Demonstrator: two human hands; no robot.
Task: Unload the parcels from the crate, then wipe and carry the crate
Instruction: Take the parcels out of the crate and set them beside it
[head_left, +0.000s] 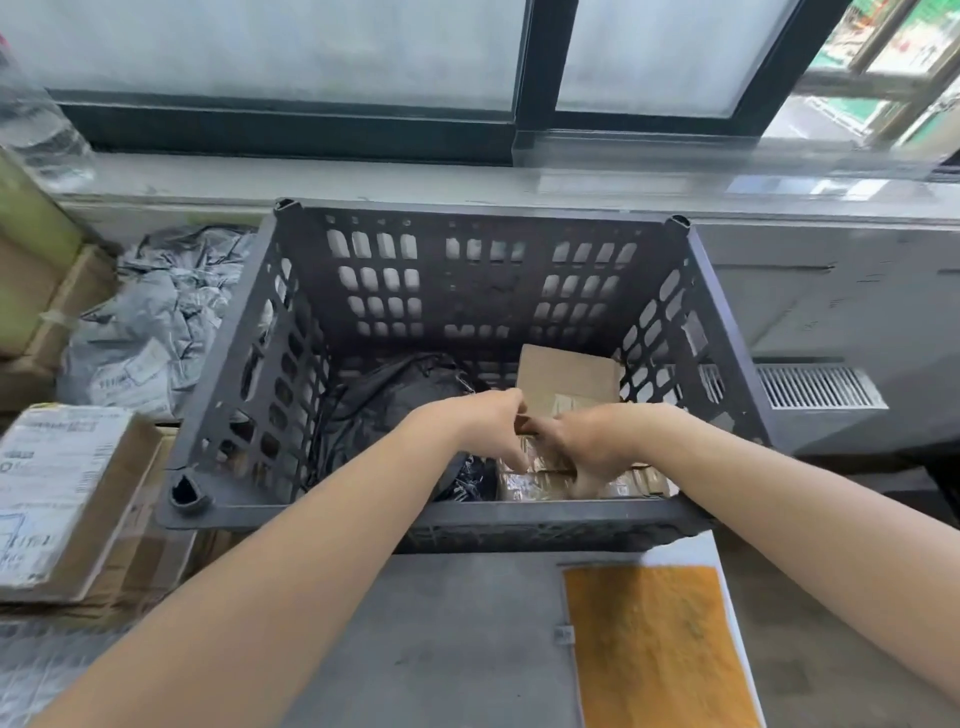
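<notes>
A dark grey slotted plastic crate (467, 514) stands in front of me below the window. Inside lie a black plastic bag parcel (395, 395) on the left, a brown cardboard parcel (569, 376) at the back right, and a taped brown parcel (524, 486) at the front right. Both arms reach into the crate. My left hand (485, 423) and my right hand (587, 441) meet over the taped brown parcel, and their fingers curl round its top edge. The parcel's lower part is hidden behind the crate's near wall.
Cardboard boxes (62, 493) with labels and grey mailer bags (156, 322) are stacked to the left of the crate. An orange cloth (654, 649) lies on the grey surface at the front right. A window sill (519, 182) runs behind the crate, and a vent (815, 387) sits at the right.
</notes>
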